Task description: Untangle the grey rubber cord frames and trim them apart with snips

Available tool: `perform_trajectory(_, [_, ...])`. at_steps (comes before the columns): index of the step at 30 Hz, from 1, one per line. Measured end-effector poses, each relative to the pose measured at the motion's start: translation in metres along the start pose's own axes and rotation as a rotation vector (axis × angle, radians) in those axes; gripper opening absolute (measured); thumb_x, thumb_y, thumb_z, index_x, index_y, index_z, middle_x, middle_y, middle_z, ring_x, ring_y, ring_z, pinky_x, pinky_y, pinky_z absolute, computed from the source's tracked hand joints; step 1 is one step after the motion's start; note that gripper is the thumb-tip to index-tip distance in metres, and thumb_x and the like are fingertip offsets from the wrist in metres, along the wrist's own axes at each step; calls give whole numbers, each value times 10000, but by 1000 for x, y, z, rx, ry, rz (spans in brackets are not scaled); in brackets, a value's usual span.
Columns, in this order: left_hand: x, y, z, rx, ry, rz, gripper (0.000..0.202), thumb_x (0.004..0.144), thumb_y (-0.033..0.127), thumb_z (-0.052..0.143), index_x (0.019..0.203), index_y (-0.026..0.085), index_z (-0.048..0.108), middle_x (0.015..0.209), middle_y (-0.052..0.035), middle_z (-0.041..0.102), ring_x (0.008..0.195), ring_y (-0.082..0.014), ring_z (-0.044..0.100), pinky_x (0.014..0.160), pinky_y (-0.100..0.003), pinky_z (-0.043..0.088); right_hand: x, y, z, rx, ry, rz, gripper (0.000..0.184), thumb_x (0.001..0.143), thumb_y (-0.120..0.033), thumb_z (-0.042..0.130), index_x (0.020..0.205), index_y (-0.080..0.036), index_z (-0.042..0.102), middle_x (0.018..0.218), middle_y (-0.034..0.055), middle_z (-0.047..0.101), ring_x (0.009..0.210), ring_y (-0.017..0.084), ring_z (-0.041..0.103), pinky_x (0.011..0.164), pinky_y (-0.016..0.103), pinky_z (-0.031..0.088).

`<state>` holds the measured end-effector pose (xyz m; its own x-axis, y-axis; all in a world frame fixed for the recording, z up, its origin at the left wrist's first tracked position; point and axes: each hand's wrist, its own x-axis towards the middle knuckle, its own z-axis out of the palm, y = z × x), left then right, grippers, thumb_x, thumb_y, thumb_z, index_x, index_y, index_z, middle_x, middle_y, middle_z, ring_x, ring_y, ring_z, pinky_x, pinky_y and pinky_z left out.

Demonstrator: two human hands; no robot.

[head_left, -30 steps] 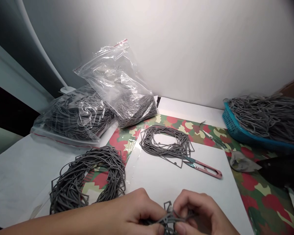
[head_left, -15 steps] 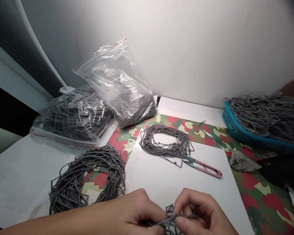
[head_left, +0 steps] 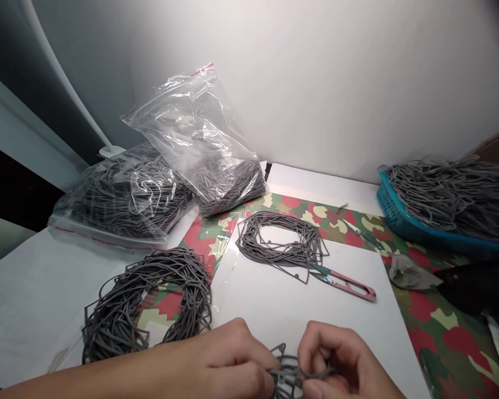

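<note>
Both hands are at the bottom edge, working on a tangle of thin grey rubber gaskets (head_left: 289,370). My left hand (head_left: 243,360) is closed, thumb and fingers pinching the gaskets from the left. From the right, my right hand (head_left: 336,360) pinches the same gaskets between thumb and forefinger. The lower part of the gaskets falls outside the picture. Beyond the hands lies a loose ring of grey gaskets (head_left: 249,249) on white paper, and pink-handled thread snips (head_left: 353,287) touch its right side. Left of them, a thicker ring-shaped pile of gaskets (head_left: 116,310) is partly covered by my left forearm.
Two clear zip bags, a flat bag (head_left: 120,194) and an upright bag (head_left: 203,138), hold grey gaskets at back left. A blue basket (head_left: 393,213) heaped with them stands at right. A crumpled scrap (head_left: 411,271) and a black object (head_left: 474,285) lie at right.
The gaskets between my hands have shifted and spread, with more loops showing. My left fingers have curled further round them. The rings, bags and snips stay where they were.
</note>
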<state>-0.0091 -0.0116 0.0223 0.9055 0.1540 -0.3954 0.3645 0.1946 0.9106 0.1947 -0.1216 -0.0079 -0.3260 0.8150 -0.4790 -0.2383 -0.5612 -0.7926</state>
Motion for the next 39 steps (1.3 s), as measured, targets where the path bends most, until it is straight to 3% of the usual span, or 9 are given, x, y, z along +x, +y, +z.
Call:
perform_trajectory(4, [-2, 1, 2, -54, 7, 5, 263, 847, 225, 487, 621, 207, 354, 605, 56, 266, 589, -125, 250, 519, -257, 204, 8, 2, 3, -69, -62, -239, 368, 746, -436, 797, 789, -188, 530, 900, 31, 502, 794, 158, 494, 675, 243, 352])
perform_trajectory(6, [-1, 1, 0, -90, -16, 27, 252, 855, 240, 459, 625, 204, 363, 602, 53, 293, 586, -126, 268, 539, -262, 221, 12, 7, 4, 46, -150, -226, 393, 713, -384, 823, 850, -203, 502, 947, 37, 521, 836, 168, 523, 710, 249, 372])
perform_trajectory(12, [8, -10, -8, -328, -29, 184, 310, 839, 326, 447, 575, 205, 338, 522, 58, 292, 498, -114, 230, 496, -278, 194, 9, 10, 2, 203, -133, -103, 479, 726, -354, 861, 970, -217, 473, 623, -101, 427, 537, 55, 305, 526, 185, 206])
perform_trajectory(16, [10, -11, -11, -379, -29, 203, 305, 812, 316, 456, 557, 213, 324, 487, 63, 263, 466, -109, 198, 468, -289, 159, 1, -2, 0, 87, -70, 32, 434, 714, -464, 849, 869, -175, 566, 703, -49, 465, 592, 67, 339, 538, 209, 201])
perform_trajectory(20, [8, -6, -12, -270, -45, 180, 306, 816, 295, 455, 544, 206, 347, 479, 53, 293, 462, -109, 236, 475, -297, 177, 0, -2, -3, 22, -95, 128, 542, 649, -523, 870, 995, -187, 622, 741, -37, 495, 568, 63, 318, 511, 218, 178])
perform_trajectory(24, [8, -6, -12, -281, -40, 152, 312, 803, 296, 476, 535, 205, 347, 467, 52, 298, 455, -106, 231, 466, -300, 169, 1, 5, -5, -70, -34, 59, 401, 708, -514, 825, 855, -164, 695, 643, -48, 416, 550, 69, 278, 504, 226, 186])
perform_trajectory(29, [9, -9, -11, -296, -33, 148, 292, 774, 288, 485, 532, 200, 348, 469, 52, 293, 459, -102, 221, 459, -294, 157, 1, -4, -5, -51, -115, 66, 369, 713, -461, 823, 800, -178, 603, 676, -41, 456, 544, 72, 308, 472, 212, 194])
perform_trajectory(36, [8, -7, -10, -288, -43, 130, 263, 743, 266, 470, 525, 204, 337, 465, 50, 287, 464, -103, 212, 460, -294, 152, -3, -12, -3, 4, -115, 132, 469, 680, -545, 839, 779, -185, 554, 636, -74, 405, 502, 60, 241, 458, 216, 174])
perform_trajectory(39, [8, -7, -11, -291, -34, 137, 266, 741, 268, 472, 523, 208, 330, 462, 50, 283, 471, -107, 206, 458, -295, 152, -2, -9, -1, 47, -91, 8, 451, 669, -478, 866, 734, -188, 527, 690, -42, 442, 578, 86, 365, 544, 208, 271])
